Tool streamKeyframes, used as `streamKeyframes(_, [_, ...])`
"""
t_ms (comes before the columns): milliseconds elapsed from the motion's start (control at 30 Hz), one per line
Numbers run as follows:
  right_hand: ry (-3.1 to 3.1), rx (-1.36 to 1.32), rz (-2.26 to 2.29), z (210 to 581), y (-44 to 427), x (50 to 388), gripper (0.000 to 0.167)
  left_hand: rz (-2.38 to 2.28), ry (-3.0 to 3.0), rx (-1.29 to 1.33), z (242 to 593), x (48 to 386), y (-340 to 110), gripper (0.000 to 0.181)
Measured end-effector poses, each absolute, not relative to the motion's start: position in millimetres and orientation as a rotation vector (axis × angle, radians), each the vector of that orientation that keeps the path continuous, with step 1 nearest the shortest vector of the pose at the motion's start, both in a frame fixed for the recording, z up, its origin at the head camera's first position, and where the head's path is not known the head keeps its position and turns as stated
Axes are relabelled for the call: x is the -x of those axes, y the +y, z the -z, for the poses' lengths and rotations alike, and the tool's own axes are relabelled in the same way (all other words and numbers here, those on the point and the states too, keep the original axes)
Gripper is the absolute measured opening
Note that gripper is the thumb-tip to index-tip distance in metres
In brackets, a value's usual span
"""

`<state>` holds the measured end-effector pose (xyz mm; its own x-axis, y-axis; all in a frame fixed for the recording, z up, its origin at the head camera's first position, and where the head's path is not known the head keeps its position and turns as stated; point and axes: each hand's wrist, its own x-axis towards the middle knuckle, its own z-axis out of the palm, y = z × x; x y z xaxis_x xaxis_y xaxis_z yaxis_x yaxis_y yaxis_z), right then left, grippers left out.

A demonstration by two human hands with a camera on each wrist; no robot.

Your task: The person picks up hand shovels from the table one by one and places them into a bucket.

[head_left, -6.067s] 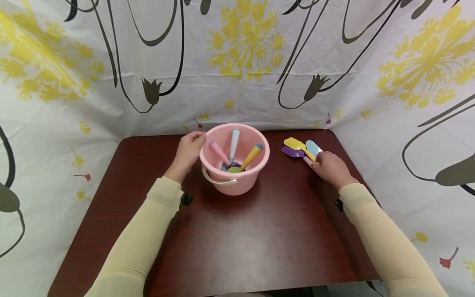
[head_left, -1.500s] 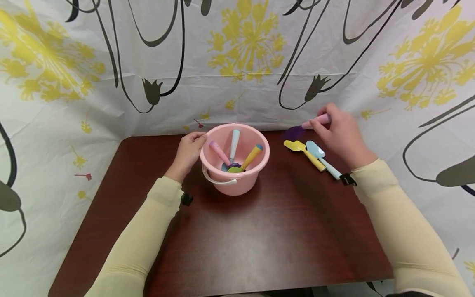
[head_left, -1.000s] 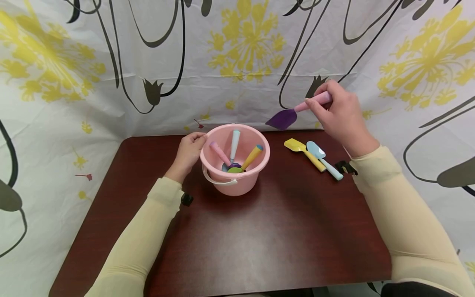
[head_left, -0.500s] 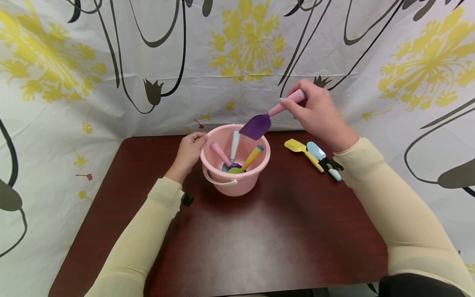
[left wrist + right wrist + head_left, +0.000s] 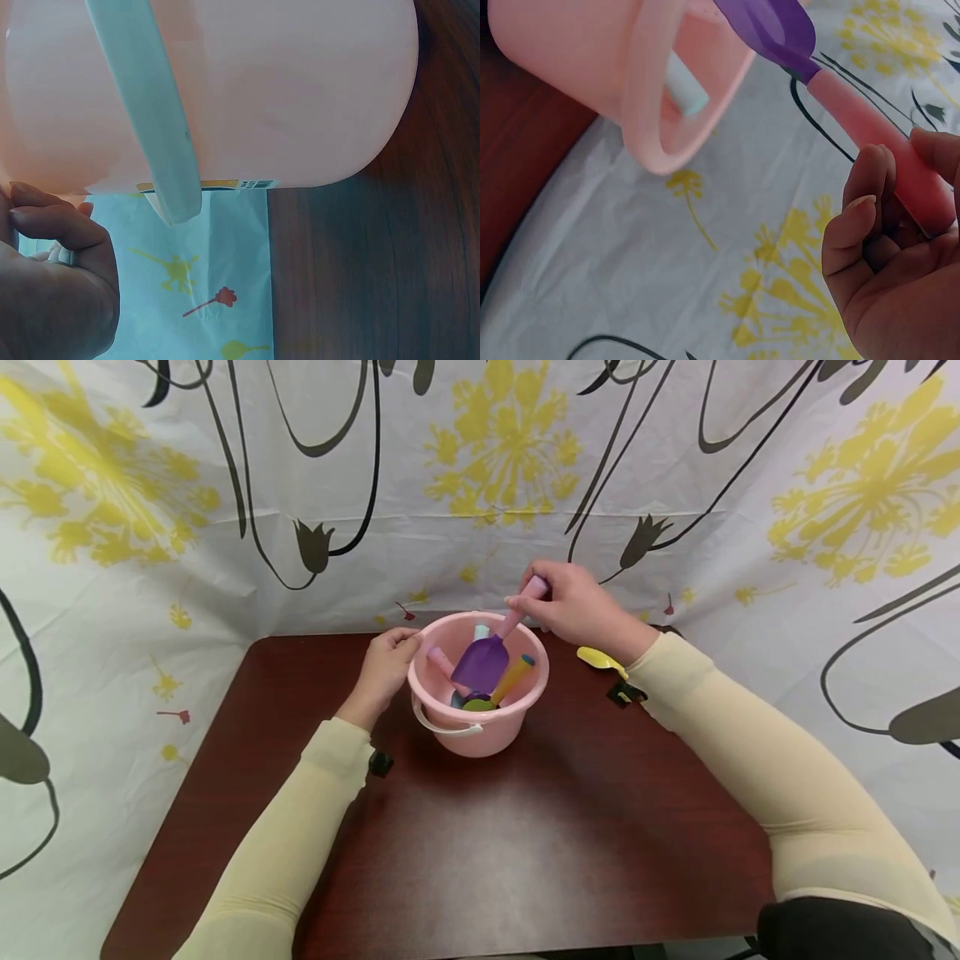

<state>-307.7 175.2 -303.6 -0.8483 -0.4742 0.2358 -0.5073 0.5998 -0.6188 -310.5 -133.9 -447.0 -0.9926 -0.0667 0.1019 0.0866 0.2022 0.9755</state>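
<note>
Fabric [image 5: 247,585], white with yellow and grey flower prints, hangs left, behind and right of the glossy dark-red table [image 5: 420,868]. From the left, we see the left hand [image 5: 385,667] gripping the rim of the round pink plastic bucket [image 5: 480,742] on it, then the purple-bladed, pink-handled scoop [image 5: 482,667] tilted over the mouth, pinched by the right hand [image 5: 573,604]; farther right lies a partly hidden yellow scoop [image 5: 597,657].

- Pale cream left sleeve [image 5: 288,843], long, close-fitting
- Matching right sleeve [image 5: 757,760], creased
- Small black left wrist device [image 5: 381,764]
- Small black right wrist device [image 5: 626,694]
- Black upper-arm covering [image 5: 825,931], right side
</note>
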Motion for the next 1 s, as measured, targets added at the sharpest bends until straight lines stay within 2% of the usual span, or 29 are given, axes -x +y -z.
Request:
streamKeyframes(367, [-2.943, -0.857, -1.159, 329.5, 157.9, 322.9, 0.024, 1.898, -2.341, 0.010, 446.1, 310.0, -131.8, 0.034])
streamKeyframes(567, [-2.982, -0.886, -1.076, 336.9, 150.7, 328.2, 0.033, 1.910, -2.336, 0.011, 446.1, 309.3, -132.0, 0.035])
streamKeyframes(1000, [-3.033, -0.975, -1.013, 348.4, 141.2, 335.3, 0.041, 1.912, -2.335, 0.012, 446.5, 310.0, -132.1, 0.035])
